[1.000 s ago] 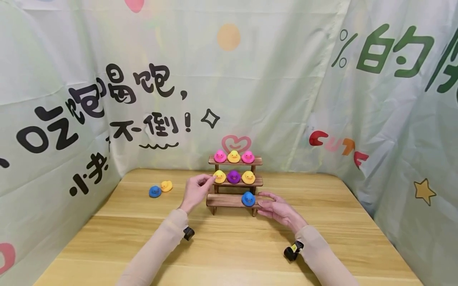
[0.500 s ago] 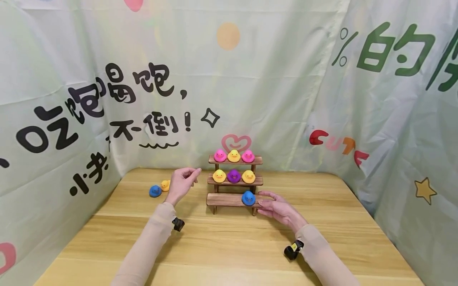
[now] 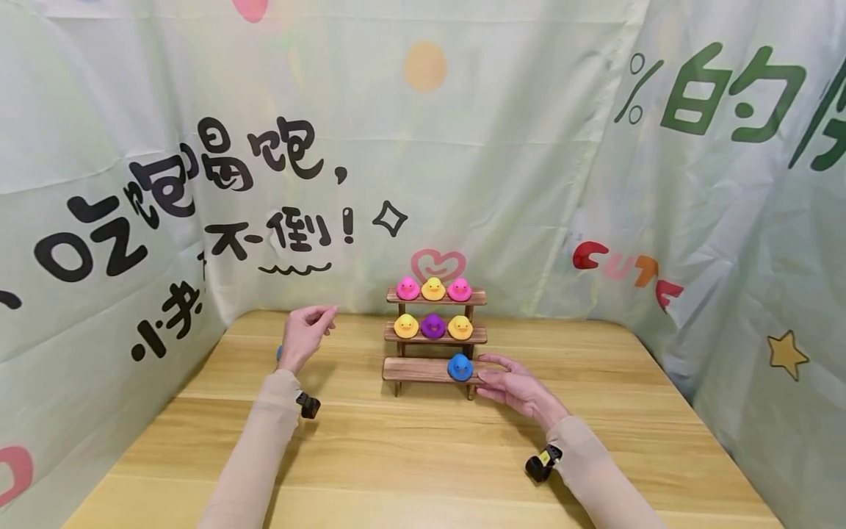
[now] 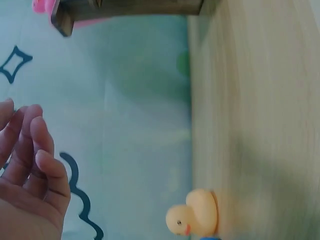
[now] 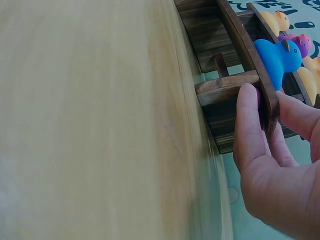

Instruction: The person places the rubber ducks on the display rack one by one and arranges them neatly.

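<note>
A three-tier wooden stand (image 3: 415, 369) stands on the table with rubber ducks on its tiers. Its lowest tier bears one blue duck (image 3: 460, 366) at the right end. My right hand (image 3: 518, 389) pinches that end of the lowest board, thumb above and fingers below, as the right wrist view shows. To the left of the stand, my left hand (image 3: 306, 336) hovers with loosely bent fingers and holds nothing. Behind it, a second blue duck (image 3: 280, 353) shows only at its edge in the head view. A yellow duck (image 4: 197, 214) sits on the table in the left wrist view.
Pink ducks (image 3: 407, 288) flank a yellow duck (image 3: 432, 289) on the top tier. The middle tier has a purple duck (image 3: 432, 326) between two yellow ones. A printed cloth (image 3: 515, 184) hangs close behind the wooden table (image 3: 423, 455).
My left hand has moved left from the yellow duck on the middle tier to over the loose ducks, which it now mostly covers. My right hand stays on the stand.
</note>
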A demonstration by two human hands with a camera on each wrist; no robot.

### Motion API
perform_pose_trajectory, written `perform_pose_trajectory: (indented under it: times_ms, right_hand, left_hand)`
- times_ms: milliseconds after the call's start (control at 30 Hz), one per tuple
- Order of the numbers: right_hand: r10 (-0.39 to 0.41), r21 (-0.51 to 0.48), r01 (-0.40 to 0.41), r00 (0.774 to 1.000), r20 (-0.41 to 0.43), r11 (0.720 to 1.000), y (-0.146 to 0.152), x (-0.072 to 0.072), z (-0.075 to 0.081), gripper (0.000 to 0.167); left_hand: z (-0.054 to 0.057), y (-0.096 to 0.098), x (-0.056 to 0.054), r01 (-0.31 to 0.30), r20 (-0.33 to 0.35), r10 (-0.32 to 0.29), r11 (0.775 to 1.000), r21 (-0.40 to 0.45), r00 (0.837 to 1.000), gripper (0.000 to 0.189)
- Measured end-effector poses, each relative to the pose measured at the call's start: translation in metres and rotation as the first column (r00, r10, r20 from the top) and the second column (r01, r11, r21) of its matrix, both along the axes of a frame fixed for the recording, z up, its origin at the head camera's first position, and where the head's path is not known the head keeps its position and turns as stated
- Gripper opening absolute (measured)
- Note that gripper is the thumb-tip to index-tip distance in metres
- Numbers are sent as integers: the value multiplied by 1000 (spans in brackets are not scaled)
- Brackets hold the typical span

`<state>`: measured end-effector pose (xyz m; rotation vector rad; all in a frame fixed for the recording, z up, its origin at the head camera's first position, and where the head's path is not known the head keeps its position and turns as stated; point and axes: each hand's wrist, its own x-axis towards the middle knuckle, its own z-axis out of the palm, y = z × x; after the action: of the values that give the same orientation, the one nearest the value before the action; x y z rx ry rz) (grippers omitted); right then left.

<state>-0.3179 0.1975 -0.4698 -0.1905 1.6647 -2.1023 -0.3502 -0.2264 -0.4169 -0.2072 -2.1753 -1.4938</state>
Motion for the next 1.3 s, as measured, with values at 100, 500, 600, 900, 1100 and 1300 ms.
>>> perform_pose_trajectory:
  times_ms: [100, 500, 600, 900, 1100, 1300]
  right_hand:
    - [3, 4, -3, 1000, -1, 1000, 0, -1, 1, 63]
    - [3, -2, -3, 1000, 2, 1000, -1, -3, 1, 61]
    - [3, -3, -3, 1000, 1, 1000, -1, -2, 0, 61]
    - [-20, 0, 20, 1000, 18, 1000, -2, -2, 1, 60]
    - [-14, -12, 15, 1000, 28, 1000, -1, -1, -1, 61]
    - [-2, -18, 3, 1000, 16, 1000, -1, -1, -2, 61]
  left_hand:
    - [-1, -10, -2, 9, 13, -9, 1000, 11, 1000, 28]
    - [-7, -49, -9, 72, 150, -60, 995, -75, 987, 33]
    - [-11, -56, -10, 78, 189, -56, 991, -112, 980, 34]
    - [-27, -68, -13, 75, 264, -10, 969, -237, 964, 35]
    - [-37, -71, -17, 82, 290, -3, 962, -262, 957, 37]
    - [-44, -73, -20, 74, 308, 21, 953, -293, 951, 41]
